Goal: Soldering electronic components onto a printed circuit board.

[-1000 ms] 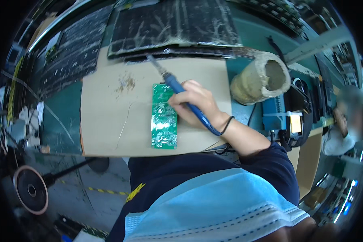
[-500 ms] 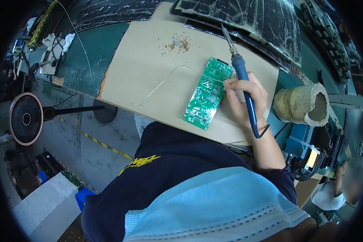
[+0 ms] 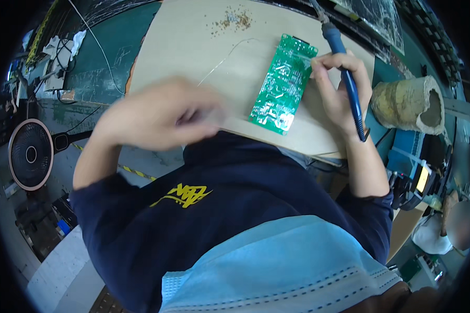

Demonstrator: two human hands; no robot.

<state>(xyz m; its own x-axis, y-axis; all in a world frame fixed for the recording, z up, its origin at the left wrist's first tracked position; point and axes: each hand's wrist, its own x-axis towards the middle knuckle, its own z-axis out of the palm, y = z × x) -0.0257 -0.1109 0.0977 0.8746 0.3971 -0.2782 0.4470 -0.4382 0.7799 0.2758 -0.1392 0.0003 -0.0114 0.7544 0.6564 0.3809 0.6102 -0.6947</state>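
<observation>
My right hand (image 3: 345,86) is closed round a blue soldering iron (image 3: 352,94), whose tip points up and away past the board. Its thumb and forefinger are pinched at the board's upper right edge, by the end of a thin solder wire (image 3: 225,56) that arcs in from the left. The green circuit board (image 3: 282,86) lies tilted on the cardboard sheet (image 3: 175,47), its shiny solder joints facing up. Over the sheet's near left edge is my left hand (image 3: 167,112), smeared by motion, so its fingers and anything in them are unclear.
Small brown bits (image 3: 235,20) lie scattered at the far side of the sheet. A rough hollow cylinder (image 3: 407,104) stands on the right, with a blue device (image 3: 404,148) below it. Black wrapped panels (image 3: 373,21) border the far right. A fan (image 3: 31,154) stands left.
My left hand has come into view from the left. My right hand, still holding the soldering iron, appears farther up and right; the board and sheet have shifted likewise with the view.
</observation>
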